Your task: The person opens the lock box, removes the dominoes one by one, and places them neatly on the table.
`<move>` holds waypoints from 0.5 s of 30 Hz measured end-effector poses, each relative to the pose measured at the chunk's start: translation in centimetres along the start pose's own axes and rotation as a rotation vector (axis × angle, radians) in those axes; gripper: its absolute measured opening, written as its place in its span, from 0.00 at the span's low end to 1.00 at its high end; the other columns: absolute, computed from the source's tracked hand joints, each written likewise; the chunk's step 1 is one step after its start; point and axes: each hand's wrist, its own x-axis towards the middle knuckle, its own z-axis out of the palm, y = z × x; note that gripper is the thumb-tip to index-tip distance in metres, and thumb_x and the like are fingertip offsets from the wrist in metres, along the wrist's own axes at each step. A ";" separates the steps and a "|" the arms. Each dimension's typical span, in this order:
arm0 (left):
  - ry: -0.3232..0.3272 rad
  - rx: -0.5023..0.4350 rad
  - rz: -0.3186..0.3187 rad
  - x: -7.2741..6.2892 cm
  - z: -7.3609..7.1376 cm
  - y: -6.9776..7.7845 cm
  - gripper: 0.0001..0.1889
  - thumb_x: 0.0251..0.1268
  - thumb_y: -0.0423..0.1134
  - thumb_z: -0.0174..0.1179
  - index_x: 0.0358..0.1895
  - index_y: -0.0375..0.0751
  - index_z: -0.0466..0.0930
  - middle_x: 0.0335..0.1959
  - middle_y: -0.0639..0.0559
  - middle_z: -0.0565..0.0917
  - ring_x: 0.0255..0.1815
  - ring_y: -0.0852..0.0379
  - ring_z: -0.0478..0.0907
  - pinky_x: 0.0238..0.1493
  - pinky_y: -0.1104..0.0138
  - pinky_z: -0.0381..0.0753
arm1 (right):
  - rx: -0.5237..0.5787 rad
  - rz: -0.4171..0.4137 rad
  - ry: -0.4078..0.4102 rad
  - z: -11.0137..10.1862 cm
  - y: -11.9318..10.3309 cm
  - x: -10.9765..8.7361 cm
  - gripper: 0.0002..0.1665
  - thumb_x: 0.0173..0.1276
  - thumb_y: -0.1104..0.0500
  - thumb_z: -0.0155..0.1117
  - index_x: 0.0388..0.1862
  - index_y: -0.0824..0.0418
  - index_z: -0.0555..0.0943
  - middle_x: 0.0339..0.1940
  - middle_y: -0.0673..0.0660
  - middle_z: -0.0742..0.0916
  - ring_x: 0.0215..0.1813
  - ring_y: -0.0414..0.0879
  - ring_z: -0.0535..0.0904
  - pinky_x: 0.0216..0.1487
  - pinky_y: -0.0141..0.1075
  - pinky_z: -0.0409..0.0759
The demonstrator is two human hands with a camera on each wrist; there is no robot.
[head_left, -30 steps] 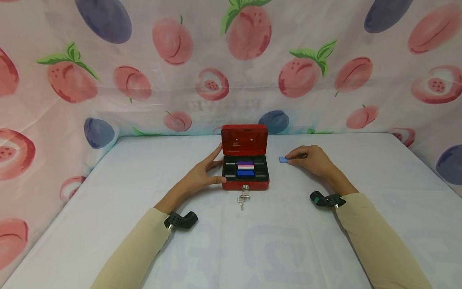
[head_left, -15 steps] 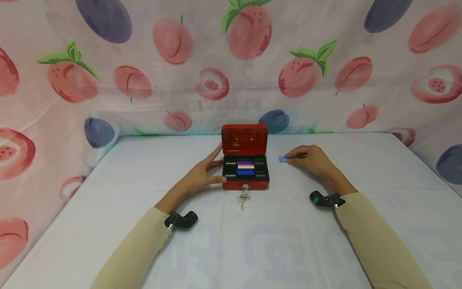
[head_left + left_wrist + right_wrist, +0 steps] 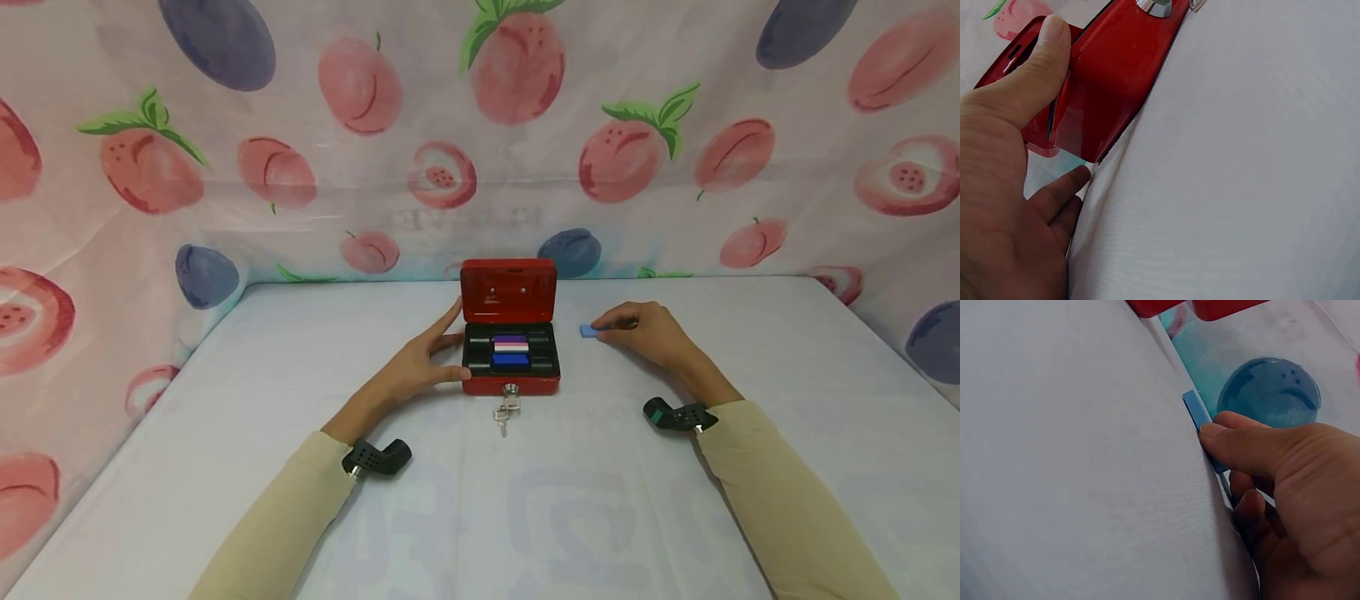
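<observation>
A small red cash box (image 3: 484, 386) stands with its lid (image 3: 508, 292) up, and a black tray (image 3: 472, 358) shows inside. Purple, pink-and-white and blue bars (image 3: 510, 359) lie in the tray's middle. Along the box's left side my left hand (image 3: 411, 368) is spread, its thumb (image 3: 1047, 59) straight on the front corner's rim and its index finger reaching up beside the lid. To the right of the box, my right hand (image 3: 648, 335) pinches a flat light-blue block (image 3: 1192, 407) between thumb and fingers, low at the white cloth. Part of the block is hidden by the thumb.
Two keys (image 3: 501, 417) hang from the lock at the box's front. White cloth (image 3: 480, 517) covers the table, and a fruit-patterned sheet (image 3: 517, 175) rises behind it. Each wrist carries a black camera mount (image 3: 678, 416).
</observation>
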 end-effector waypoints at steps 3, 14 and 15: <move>0.000 0.011 -0.015 0.0 0.0 0.1 0.52 0.58 0.38 0.68 0.77 0.58 0.40 0.72 0.35 0.59 0.70 0.40 0.60 0.68 0.42 0.51 | -0.006 0.009 -0.005 0.0 0.0 0.0 0.12 0.63 0.54 0.69 0.45 0.53 0.87 0.42 0.54 0.85 0.44 0.49 0.75 0.48 0.43 0.72; 0.001 0.001 -0.012 -0.1 0.1 0.2 0.52 0.58 0.37 0.68 0.78 0.57 0.39 0.73 0.36 0.57 0.70 0.40 0.59 0.68 0.42 0.50 | -0.006 0.061 -0.036 -0.5 -0.4 0.1 0.16 0.64 0.53 0.68 0.49 0.54 0.85 0.47 0.56 0.83 0.44 0.51 0.73 0.39 0.39 0.75; 0.000 -0.001 -0.009 -0.1 0.1 0.2 0.52 0.58 0.37 0.68 0.78 0.57 0.39 0.72 0.36 0.57 0.70 0.40 0.60 0.68 0.43 0.50 | -0.001 0.063 -0.032 -0.5 -0.5 0.1 0.15 0.64 0.54 0.68 0.49 0.54 0.85 0.49 0.56 0.83 0.44 0.52 0.73 0.38 0.39 0.75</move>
